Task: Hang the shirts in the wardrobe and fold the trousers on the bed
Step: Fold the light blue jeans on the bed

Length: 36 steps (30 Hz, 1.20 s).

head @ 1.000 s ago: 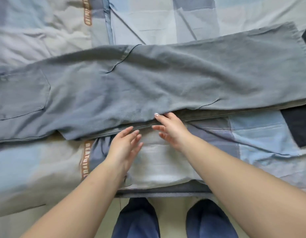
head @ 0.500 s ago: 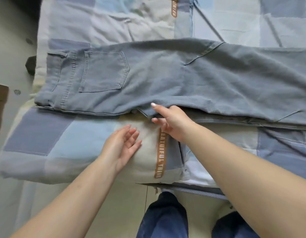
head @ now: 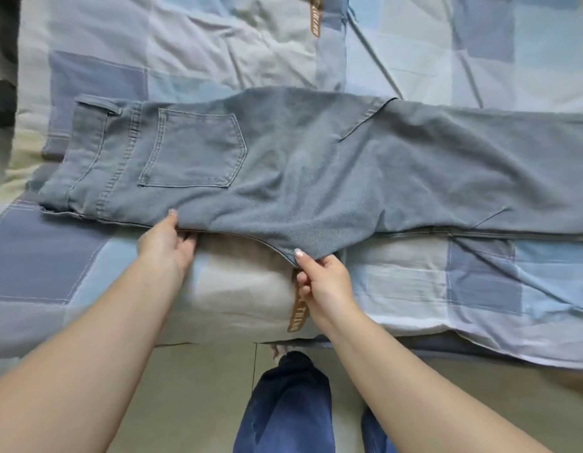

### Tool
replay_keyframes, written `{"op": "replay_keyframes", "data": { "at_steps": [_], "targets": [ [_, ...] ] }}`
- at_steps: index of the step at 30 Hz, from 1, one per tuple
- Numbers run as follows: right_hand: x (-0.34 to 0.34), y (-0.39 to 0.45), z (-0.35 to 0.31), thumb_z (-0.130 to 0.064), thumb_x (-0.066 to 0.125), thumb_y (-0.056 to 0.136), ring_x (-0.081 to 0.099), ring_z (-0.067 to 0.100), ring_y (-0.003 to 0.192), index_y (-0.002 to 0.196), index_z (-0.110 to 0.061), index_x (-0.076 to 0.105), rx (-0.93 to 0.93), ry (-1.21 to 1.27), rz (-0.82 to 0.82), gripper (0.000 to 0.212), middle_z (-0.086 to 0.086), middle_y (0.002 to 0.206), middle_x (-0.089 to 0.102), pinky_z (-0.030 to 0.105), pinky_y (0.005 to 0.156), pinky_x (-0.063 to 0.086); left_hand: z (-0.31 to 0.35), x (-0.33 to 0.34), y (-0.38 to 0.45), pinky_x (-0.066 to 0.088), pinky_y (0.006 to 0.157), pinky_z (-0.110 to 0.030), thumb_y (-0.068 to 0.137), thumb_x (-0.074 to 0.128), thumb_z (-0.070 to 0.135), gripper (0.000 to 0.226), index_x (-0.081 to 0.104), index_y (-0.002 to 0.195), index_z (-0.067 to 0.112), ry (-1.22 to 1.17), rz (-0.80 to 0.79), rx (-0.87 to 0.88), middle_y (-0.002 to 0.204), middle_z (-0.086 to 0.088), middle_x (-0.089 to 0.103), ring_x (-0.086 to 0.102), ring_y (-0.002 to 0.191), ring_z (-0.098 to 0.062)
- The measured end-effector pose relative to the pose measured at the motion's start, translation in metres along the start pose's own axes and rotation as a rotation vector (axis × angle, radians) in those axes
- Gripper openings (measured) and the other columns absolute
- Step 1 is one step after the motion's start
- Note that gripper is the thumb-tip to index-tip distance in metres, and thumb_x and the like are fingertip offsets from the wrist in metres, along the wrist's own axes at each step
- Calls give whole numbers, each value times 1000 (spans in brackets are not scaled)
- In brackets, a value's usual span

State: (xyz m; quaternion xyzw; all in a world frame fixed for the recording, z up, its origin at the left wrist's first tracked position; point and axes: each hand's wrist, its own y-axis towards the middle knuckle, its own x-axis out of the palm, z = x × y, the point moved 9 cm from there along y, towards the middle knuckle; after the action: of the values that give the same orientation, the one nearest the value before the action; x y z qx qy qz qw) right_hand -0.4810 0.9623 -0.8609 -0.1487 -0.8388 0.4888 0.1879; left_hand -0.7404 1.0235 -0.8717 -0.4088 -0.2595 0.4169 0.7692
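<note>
Light grey-blue jeans lie across the bed, folded lengthwise leg on leg, waistband to the left, back pocket facing up, legs running off the right edge of view. My left hand grips the near edge of the seat below the pocket, thumb on top and fingers underneath. My right hand pinches the pointed crotch corner that sticks out toward me. No shirts are in view.
The bed wears a patchwork cover in blue, grey and white squares with a brown lettered strip. Its near edge runs just above the beige floor, where my legs in dark blue trousers stand.
The view has shifted toward the waistband end. My left hand moved from hovering over the cover onto the jeans' near edge, and my right hand took hold of the crotch corner.
</note>
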Motion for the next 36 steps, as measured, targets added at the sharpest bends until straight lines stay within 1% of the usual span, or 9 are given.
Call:
{"op": "replay_keyframes", "data": {
  "at_steps": [5, 11, 15, 20, 22, 25, 27, 30, 36],
  "targets": [
    [-13, -8, 10, -23, 59, 94, 44, 1, 40, 79, -12, 58, 82, -181, 46, 19, -5, 60, 58, 12, 35, 32, 23, -14, 20, 48, 97, -45, 98, 49, 6, 38, 49, 135, 12, -26, 89, 61, 131, -8, 60, 61, 114, -22],
    [5, -26, -57, -33, 54, 95, 51, 7, 45, 61, -23, 60, -317, -417, 28, 36, -6, 53, 58, 18, 46, 43, 32, -28, 34, 47, 99, -47, 97, 53, 10, 37, 52, 134, 13, -12, 112, 29, 130, -8, 61, 61, 115, -22],
    [92, 13, -119, -19, 55, 94, 63, 13, 83, 98, -27, 66, -570, -687, -87, 14, -6, 94, 67, 30, 83, 49, 51, -29, 48, 48, 98, -47, 94, 59, 13, 36, 56, 130, 12, -33, 83, 23, 124, -7, 65, 65, 108, -21],
    [214, 70, -171, -23, 52, 94, 42, 19, 132, 143, -18, 40, -855, -1383, -154, 50, 1, 155, 27, 31, 107, 33, 69, -26, 58, 50, 94, -48, 90, 64, 12, 41, 57, 130, 12, -54, 42, 6, 123, -8, 65, 65, 107, -22],
    [240, 96, -179, -27, 52, 94, 40, 26, 133, 147, -21, 30, -831, -1596, -137, 58, 4, 157, 20, 38, 101, 38, 75, -27, 62, 51, 90, -47, 89, 65, 13, 42, 57, 130, 12, -72, 39, -3, 122, -8, 66, 66, 106, -23],
    [252, 122, -188, -26, 53, 94, 53, 34, 117, 133, -12, 46, -735, -1848, -30, 43, 15, 132, 51, 35, 79, 42, 88, -36, 63, 54, 84, -45, 84, 71, 11, 45, 58, 127, 13, -106, 109, 56, 120, -7, 67, 68, 102, -23],
    [259, 118, -199, -18, 50, 94, 56, 34, 109, 118, -12, 57, -889, -1694, 44, 27, 14, 116, 60, 32, 74, 37, 103, -48, 61, 56, 84, -48, 78, 76, 10, 45, 60, 120, 14, -165, 183, 188, 112, -6, 70, 70, 96, -23],
    [256, 110, -192, -14, 51, 92, 48, 28, 120, 136, -22, 47, -977, -1317, -34, 45, 12, 135, 45, 29, 91, 36, 118, -58, 57, 56, 84, -47, 81, 73, 8, 33, 62, 111, 15, -210, 193, 268, 105, -5, 72, 71, 94, -21],
    [251, 137, -126, -50, 53, 90, 2, 27, 148, 152, -29, 13, -595, -1719, -187, 76, 5, 161, -2, 40, 119, 11, 116, -37, 63, 52, 82, -42, 96, 50, 18, 23, 63, 113, 9, -133, -104, 22, 102, -9, 73, 71, 92, -21]
  ]
}}
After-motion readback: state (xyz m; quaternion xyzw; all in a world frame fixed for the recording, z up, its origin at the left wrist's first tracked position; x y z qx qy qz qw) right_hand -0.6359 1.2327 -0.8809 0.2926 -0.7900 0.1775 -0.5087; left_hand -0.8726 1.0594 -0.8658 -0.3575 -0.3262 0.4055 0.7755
